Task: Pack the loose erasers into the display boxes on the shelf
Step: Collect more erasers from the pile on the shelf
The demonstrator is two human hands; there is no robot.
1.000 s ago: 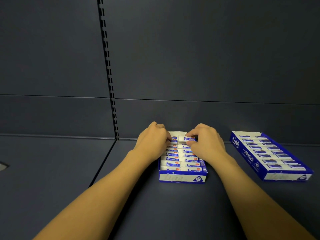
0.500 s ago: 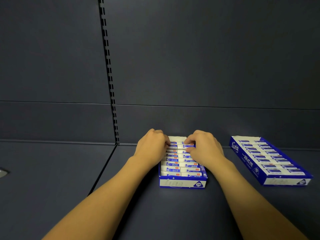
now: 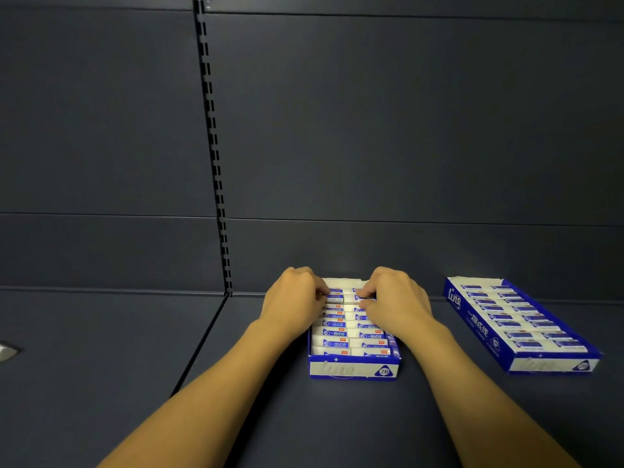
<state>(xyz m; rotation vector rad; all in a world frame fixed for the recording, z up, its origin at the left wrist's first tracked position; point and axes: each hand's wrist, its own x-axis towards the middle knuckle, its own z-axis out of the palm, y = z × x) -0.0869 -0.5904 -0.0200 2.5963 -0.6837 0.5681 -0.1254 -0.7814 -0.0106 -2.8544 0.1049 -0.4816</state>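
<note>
The centre display box [image 3: 353,369], blue and white with a "2B" mark, holds two columns of white erasers [image 3: 332,342] in blue sleeves. Both my hands are at its far end. My left hand [image 3: 293,304] has curled fingers whose tips touch the far erasers of the left column; the frame does not show whether it grips one. My right hand [image 3: 395,300] pinches an eraser [image 3: 364,296] with curled fingertips at the far end of the right column, level with the others. A second display box [image 3: 479,329] lies angled to the right, filled with erasers.
Both boxes sit on a dark shelf [image 3: 135,366] against a dark back panel. A slotted upright [image 3: 216,163] runs down the panel left of my hands. A seam [image 3: 199,346] splits the shelf surface. A small grey object [image 3: 6,351] shows at the left edge.
My right hand has lowered its eraser into the far end of the right column. My left hand stays at the far left erasers. The camera view has shifted slightly upward.
</note>
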